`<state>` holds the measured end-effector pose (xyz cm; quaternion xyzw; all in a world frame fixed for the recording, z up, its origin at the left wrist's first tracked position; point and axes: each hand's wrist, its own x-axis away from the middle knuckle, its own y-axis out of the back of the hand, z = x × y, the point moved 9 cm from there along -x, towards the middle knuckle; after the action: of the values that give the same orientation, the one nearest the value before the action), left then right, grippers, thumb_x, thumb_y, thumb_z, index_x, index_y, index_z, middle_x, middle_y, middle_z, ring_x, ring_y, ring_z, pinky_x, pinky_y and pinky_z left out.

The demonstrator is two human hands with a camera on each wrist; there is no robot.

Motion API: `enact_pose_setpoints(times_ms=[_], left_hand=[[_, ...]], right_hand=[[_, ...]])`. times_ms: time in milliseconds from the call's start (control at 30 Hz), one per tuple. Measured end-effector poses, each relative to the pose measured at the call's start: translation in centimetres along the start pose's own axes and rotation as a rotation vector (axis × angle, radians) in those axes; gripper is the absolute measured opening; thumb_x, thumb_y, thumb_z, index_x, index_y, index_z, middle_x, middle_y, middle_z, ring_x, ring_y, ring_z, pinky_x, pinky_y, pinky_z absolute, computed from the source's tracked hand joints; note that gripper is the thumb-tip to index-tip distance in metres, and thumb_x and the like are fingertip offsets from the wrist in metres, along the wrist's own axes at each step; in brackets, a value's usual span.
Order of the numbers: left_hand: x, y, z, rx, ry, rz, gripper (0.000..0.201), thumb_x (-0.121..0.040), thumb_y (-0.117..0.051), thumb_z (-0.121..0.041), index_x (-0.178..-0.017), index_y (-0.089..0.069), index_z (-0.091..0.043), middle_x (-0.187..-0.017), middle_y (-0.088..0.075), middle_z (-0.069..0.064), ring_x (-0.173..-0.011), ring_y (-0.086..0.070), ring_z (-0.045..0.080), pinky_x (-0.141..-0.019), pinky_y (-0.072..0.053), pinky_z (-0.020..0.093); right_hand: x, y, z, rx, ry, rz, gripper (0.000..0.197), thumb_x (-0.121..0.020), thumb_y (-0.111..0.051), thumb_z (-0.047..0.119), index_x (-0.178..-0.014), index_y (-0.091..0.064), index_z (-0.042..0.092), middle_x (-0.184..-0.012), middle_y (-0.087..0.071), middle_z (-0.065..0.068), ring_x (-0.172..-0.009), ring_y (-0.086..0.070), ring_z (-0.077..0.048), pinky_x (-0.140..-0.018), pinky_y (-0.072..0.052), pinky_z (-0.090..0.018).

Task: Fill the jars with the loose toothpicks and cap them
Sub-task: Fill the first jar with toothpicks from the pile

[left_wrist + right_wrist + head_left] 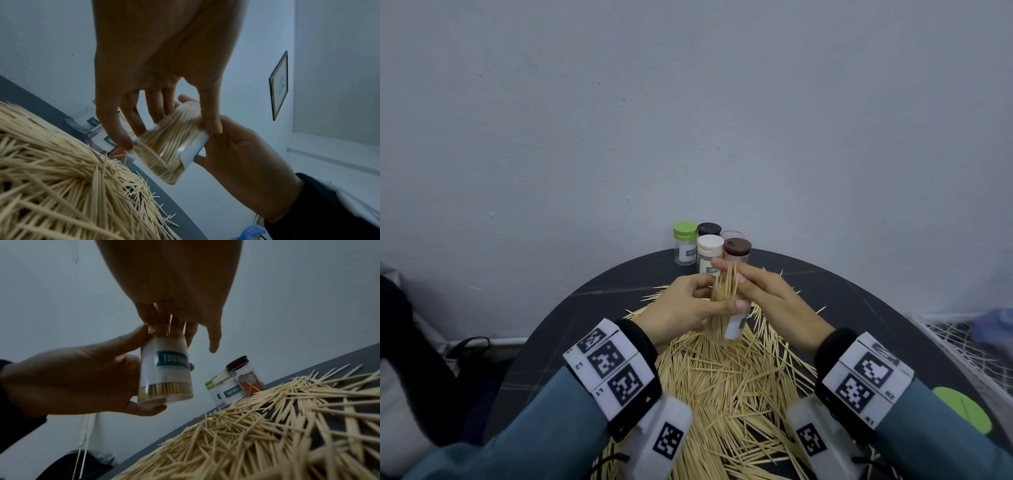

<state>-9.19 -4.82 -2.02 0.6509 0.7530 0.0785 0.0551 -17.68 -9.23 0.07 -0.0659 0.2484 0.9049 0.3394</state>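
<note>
L hand (681, 310) grips open jar (734, 325) mid-air over the pile (729, 383), fingers (144, 408) and thumb curled round its body; jar tilted, mouth up and away from wearer. Jar packed w/ toothpicks, tips poking out of mouth. White label w/ teal "TOOTHPICK" band faces R wrist cam. R hand (767, 291) at jar mouth, fingers (211, 120) closed around the protruding bunch (727, 284); index lies straighter, past the mouth. Exact pinch hard to read, partly hidden by picks. Pile covers near half of dark round table (859, 291), sticks fanned every way, some strays at edges. Back of table, by wall: cluster of upright capped jars, close together — green cap (685, 230), black cap (709, 228), white cap (710, 241), brown cap (737, 245); a further clear jar rim shows behind brown one, cap unclear. Brown-cap jar has orange label, only few picks inside per R wrist view. Green lid (962, 409) lies flat at table's R near edge, beside R sleeve. Both wrists wear marker-tag bands. Wire basket (962, 342) off table to R.
</note>
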Motion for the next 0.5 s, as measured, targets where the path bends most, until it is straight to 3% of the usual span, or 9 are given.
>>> enact_pose_setpoints(times_ms=[133, 200, 267, 367, 400, 500], left_hand=[[-0.1, 0.2, -0.2, 0.014, -0.004, 0.004, 0.043, -0.077, -0.073, -0.026, -0.117, -0.061, -0.019, -0.107, -0.071, 0.000, -0.100, -0.066, 0.011, -0.077, -0.053, 0.027], [-0.1, 0.7, -0.2, 0.025, -0.004, -0.013, 0.042, -0.076, -0.073, -0.028, -0.116, -0.062, -0.019, -0.107, -0.071, 0.000, -0.100, -0.066, 0.012, -0.078, -0.052, 0.027], [-0.1, 0.9, -0.2, 0.028, 0.000, -0.020, 0.040, -0.076, -0.073, -0.029, -0.114, -0.063, -0.020, -0.106, -0.071, -0.001, -0.100, -0.066, 0.012, -0.081, -0.053, 0.029], [-0.1, 0.8, -0.2, 0.025, -0.001, -0.016, 0.038, -0.079, -0.072, -0.026, -0.115, -0.062, -0.019, -0.106, -0.071, -0.001, -0.097, -0.067, 0.009, -0.072, -0.051, 0.022], [-0.1, 0.8, -0.2, 0.028, -0.002, -0.017, 0.037, -0.080, -0.071, -0.025, -0.116, -0.062, -0.019, -0.106, -0.071, -0.001, -0.096, -0.067, 0.008, -0.070, -0.051, 0.021], [-0.1, 1.1, -0.2, 0.046, -0.004, -0.033, 0.036, -0.082, -0.070, -0.022, -0.116, -0.062, -0.019, -0.105, -0.072, 0.001, -0.091, -0.068, 0.005, -0.062, -0.052, 0.016]], right_hand=[[-0.1, 0.3, -0.1, 0.022, -0.031, -0.008, 0.034, -0.099, -0.038, 0.016, -0.129, -0.054, 0.021, -0.129, -0.058, 0.005, -0.123, -0.049, -0.002, -0.108, -0.035, -0.024], [-0.1, 0.8, 0.1, 0.043, -0.026, -0.034, 0.034, -0.099, -0.040, 0.018, -0.129, -0.053, 0.023, -0.128, -0.058, 0.008, -0.122, -0.048, 0.000, -0.108, -0.034, -0.024], [0.1, 1.2, 0.7, 0.051, 0.003, -0.067, 0.036, -0.098, -0.041, 0.020, -0.131, -0.049, 0.030, -0.132, -0.054, 0.014, -0.123, -0.045, 0.005, -0.107, -0.034, -0.020], [0.4, 0.9, 1.7, 0.084, 0.059, -0.055, 0.038, -0.098, -0.040, 0.024, -0.134, -0.045, 0.034, -0.135, -0.048, 0.023, -0.124, -0.040, 0.013, -0.103, -0.031, -0.010], [0.4, 0.6, 1.8, 0.119, 0.063, -0.030, 0.037, -0.098, -0.040, 0.026, -0.134, -0.046, 0.033, -0.134, -0.049, 0.022, -0.124, -0.040, 0.013, -0.105, -0.031, -0.011], [0.4, 0.0, 1.4, 0.244, 0.056, -0.010, 0.035, -0.097, -0.040, 0.033, -0.131, -0.049, 0.033, -0.130, -0.050, 0.022, -0.123, -0.042, 0.010, -0.115, -0.025, -0.037]])
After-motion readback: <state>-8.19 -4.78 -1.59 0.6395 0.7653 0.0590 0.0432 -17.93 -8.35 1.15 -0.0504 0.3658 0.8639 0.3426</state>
